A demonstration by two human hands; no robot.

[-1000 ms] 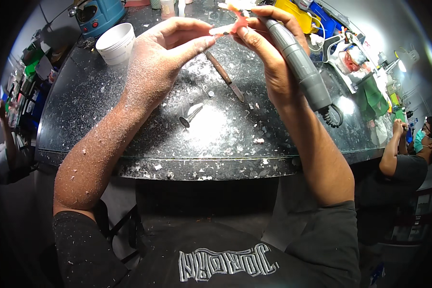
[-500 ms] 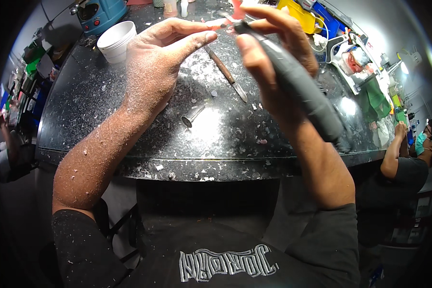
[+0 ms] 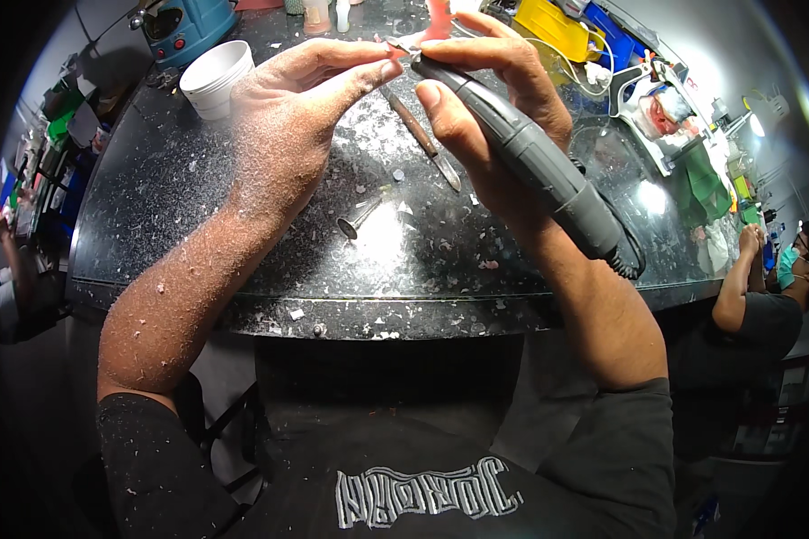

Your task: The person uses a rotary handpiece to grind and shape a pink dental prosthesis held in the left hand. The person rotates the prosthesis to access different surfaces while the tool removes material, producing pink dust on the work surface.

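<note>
Dust coats my left hand (image 3: 283, 117), whose thumb and fingertips pinch a small pink piece (image 3: 395, 53), mostly hidden by the fingers. My right hand (image 3: 526, 90) wraps round a dark grey rotary handpiece (image 3: 535, 148), with a coiled cord at its rear end. The handpiece's tip meets or nearly meets the pink piece; I cannot tell which. Behind the right fingertips shows a pink shape (image 3: 438, 20), its kind unclear. Below the hands, a wooden-handled knife (image 3: 420, 136) and a small metal piece with a round flared end (image 3: 358, 219) lie on the black table (image 3: 189, 260).
A white tub (image 3: 217, 79) stands left of my left hand, near a blue machine (image 3: 189, 31). Yellow bin (image 3: 555, 31), white-framed tray (image 3: 656, 112) and green cloth (image 3: 699, 189) line the right side. Pale shavings litter the tabletop. Another person's arm (image 3: 735, 278) is at far right.
The handpiece has shifted slightly left, and its blur is gone. Its tip is now at the left fingertips. My left hand has hardly moved.
</note>
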